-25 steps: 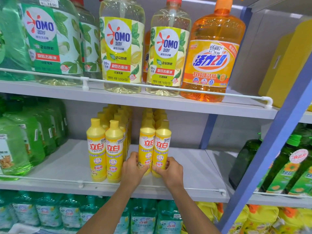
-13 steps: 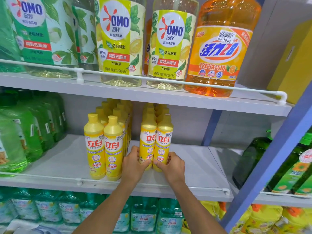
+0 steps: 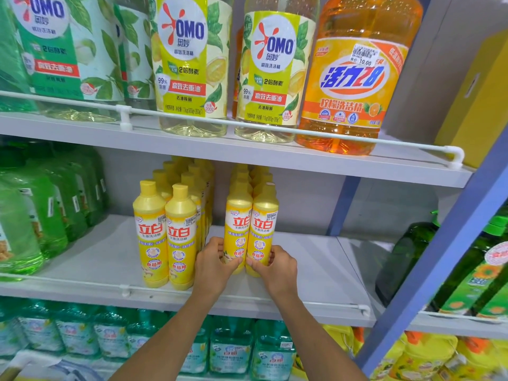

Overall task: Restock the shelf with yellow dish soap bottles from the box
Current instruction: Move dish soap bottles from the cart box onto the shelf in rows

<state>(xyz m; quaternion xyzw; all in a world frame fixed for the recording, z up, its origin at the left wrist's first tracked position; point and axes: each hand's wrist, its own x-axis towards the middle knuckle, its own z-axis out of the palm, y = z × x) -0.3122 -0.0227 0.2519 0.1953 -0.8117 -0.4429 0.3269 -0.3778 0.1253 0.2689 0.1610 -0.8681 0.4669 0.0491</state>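
Two yellow dish soap bottles stand side by side on the middle shelf (image 3: 310, 273). My left hand (image 3: 215, 264) grips the lower part of the left bottle (image 3: 238, 224). My right hand (image 3: 277, 266) grips the lower part of the right bottle (image 3: 263, 226). Behind them runs a row of several more yellow bottles (image 3: 253, 177). To the left stands another double row of yellow bottles (image 3: 165, 232), apart from the held pair. The box is not in view.
A white rail (image 3: 275, 299) runs along the middle shelf's front edge. Green bottles (image 3: 41, 215) fill the shelf's left end, dark green ones (image 3: 406, 254) stand right. Large OMO bottles (image 3: 189, 64) sit on the upper shelf; a blue upright (image 3: 450, 248) stands right.
Both hands have pushed the two held bottles a little deeper onto the shelf, against the row behind. The camera has moved closer.
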